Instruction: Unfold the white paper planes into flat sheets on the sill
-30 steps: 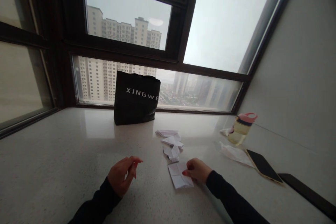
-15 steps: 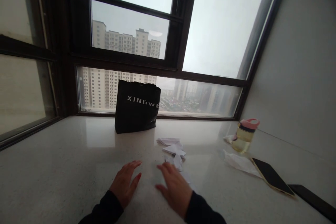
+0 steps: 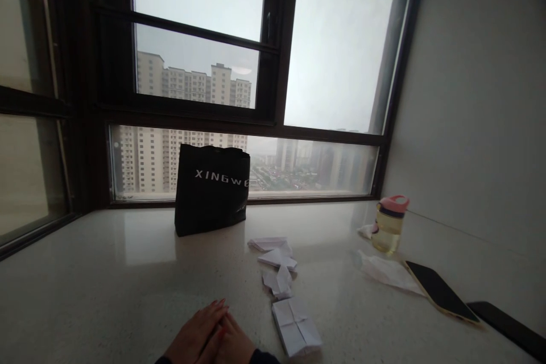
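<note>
Left hand (image 3: 191, 334) touches right hand (image 3: 234, 342), can't tell how wide tbh; folded paper (image 3: 295, 327) just beside, bag (image 3: 212, 199) near counter (image 3: 85, 278)'s far edge.

It's a high-rise window nook (image 3: 119, 284) — broad panes (image 3: 336, 51), tower blocks (image 3: 147, 159) outside.

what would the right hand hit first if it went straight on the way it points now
The left hand: the right hand angles forward and leftward into it, and the two appear to touch, though exact depth is unclear.
</note>
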The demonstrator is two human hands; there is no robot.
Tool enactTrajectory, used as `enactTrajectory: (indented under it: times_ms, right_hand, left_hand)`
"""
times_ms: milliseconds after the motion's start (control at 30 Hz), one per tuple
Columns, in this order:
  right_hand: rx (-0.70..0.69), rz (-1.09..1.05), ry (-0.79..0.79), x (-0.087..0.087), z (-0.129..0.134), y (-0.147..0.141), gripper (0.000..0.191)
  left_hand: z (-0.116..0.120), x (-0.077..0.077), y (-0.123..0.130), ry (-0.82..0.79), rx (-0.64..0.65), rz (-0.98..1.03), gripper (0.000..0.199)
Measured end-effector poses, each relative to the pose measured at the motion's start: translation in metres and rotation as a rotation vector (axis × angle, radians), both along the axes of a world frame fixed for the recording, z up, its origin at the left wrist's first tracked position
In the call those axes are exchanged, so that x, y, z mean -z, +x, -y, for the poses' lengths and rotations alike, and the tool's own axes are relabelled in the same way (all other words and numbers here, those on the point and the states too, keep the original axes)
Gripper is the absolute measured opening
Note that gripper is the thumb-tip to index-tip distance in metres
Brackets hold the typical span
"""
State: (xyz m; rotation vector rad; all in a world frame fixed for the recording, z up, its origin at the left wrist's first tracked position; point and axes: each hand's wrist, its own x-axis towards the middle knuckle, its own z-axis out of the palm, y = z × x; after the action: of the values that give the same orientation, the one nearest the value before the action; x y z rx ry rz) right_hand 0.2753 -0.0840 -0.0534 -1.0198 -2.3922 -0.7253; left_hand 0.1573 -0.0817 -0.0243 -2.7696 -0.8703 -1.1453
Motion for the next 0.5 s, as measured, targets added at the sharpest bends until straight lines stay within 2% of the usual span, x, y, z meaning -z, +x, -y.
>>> enactTrajectory:
  times_ms: [167,300,500]
  right_hand:
    - [0.011,-0.019,0.02,0.008,-0.003,-0.002,0.037]
    - [-0.02,0.001,0.02,0.014,-0.006,-0.001,0.042]
    - [0.056,-0.066,0.07,0.028,-0.012,-0.007,0.043]
  left_hand:
    - [-0.002,-0.005,-0.002,0.034,0.023,0.0,0.034]
    - [-0.002,-0.005,-0.003,0.057,0.032,0.0,0.032]
    - [-0.003,-0.004,-0.002,0.077,0.041,0.003,0.032]
